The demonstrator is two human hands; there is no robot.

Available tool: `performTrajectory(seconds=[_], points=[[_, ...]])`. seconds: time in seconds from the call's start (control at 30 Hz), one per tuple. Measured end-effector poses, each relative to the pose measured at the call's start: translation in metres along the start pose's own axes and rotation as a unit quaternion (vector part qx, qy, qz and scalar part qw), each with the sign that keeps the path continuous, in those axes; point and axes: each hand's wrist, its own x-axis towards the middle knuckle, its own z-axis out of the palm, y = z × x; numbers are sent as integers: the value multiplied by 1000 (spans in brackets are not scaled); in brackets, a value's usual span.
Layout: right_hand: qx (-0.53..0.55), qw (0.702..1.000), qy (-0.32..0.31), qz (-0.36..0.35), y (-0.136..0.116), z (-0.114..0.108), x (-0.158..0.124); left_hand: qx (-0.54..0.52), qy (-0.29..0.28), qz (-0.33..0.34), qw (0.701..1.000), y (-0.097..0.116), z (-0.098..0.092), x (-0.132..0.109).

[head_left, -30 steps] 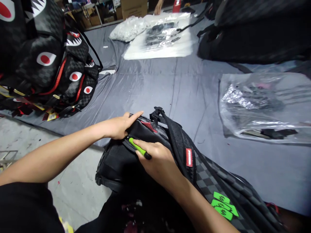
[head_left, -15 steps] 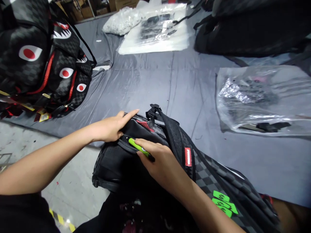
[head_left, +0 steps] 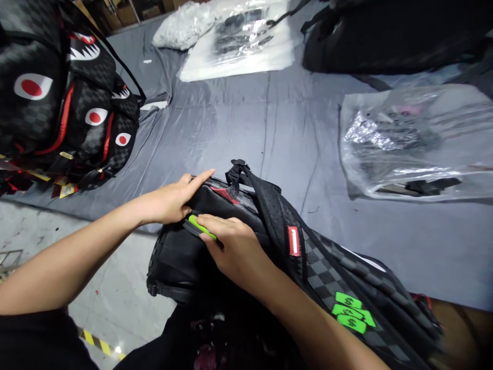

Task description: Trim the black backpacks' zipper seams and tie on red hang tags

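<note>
**Two hands on a black backpack, a green tool pinched in the right**

The black backpack (head_left: 181, 257) lies on its side at the near edge of the grey cloth-covered tabletop (head_left: 231, 133), its lower end hanging toward the person. The left hand (head_left: 169, 203) lies flat on the bag's top panel, fingers pressed together and pointing right; its thumb is hidden beneath. The right hand (head_left: 234, 249) is curled over a green-handled tool (head_left: 200, 226), pinching it against the fabric just beside the left hand. Only the green end shows, so what kind of tool it is cannot be told.

A padded shoulder strap (head_left: 277, 216) with a red label (head_left: 294, 240) runs over the bag behind the right hand. Green dollar patches (head_left: 350, 312) sit lower on the checkered panel.

The bag looks soft and probably slumps under pressure, so it likely needs a flat hand to steady it. The strap or the top loop would give the firmest hold. The tool appears light and stiff, best gripped along its handle.

A pile of shark-face backpacks (head_left: 57, 113) stands well to the left. Clear plastic bags (head_left: 404, 144) lie on the cloth farther off.
</note>
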Motion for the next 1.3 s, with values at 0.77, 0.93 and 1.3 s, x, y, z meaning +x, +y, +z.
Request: performTrajectory(seconds=[0.77,0.93,1.3], points=[[-12,999,36,38,0,-1,-3,8,-3,-1,1000,0,0,2],[-1,1000,13,21,-1,3,0,16,5,-7,1000,-1,1,2],[-2,998,-21,55,-9,0,3,-3,18,-3,1000,-4,3,0]])
